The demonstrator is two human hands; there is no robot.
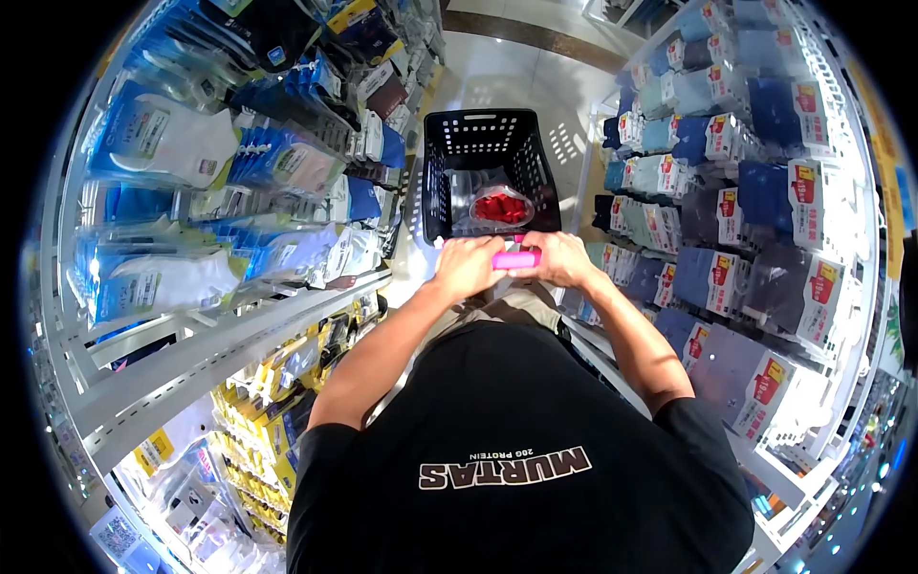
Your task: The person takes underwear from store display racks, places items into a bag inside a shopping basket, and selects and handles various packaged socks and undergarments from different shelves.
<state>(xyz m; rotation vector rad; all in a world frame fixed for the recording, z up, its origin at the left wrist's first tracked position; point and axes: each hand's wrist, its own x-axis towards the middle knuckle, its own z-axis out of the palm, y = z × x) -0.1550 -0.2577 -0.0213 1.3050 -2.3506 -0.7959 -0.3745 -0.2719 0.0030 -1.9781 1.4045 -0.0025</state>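
Both of my hands are wrapped around a pink handle [516, 260] at the near end of a black shopping basket [439, 124]. My left hand [467, 268] is closed on the handle's left part, and my right hand [559, 259] on its right part. The pink grip shows between them. Inside the basket lie a clear package with red contents [502, 206] and another clear plastic package [463, 187]; I cannot make out what they are.
On the left, racks hold packaged white socks [182, 143] and yellow-carded packs [273, 426]. The right rack carries folded blue and grey textiles [765, 206] with red-and-white labels. A tiled aisle floor [478, 67] runs ahead between them.
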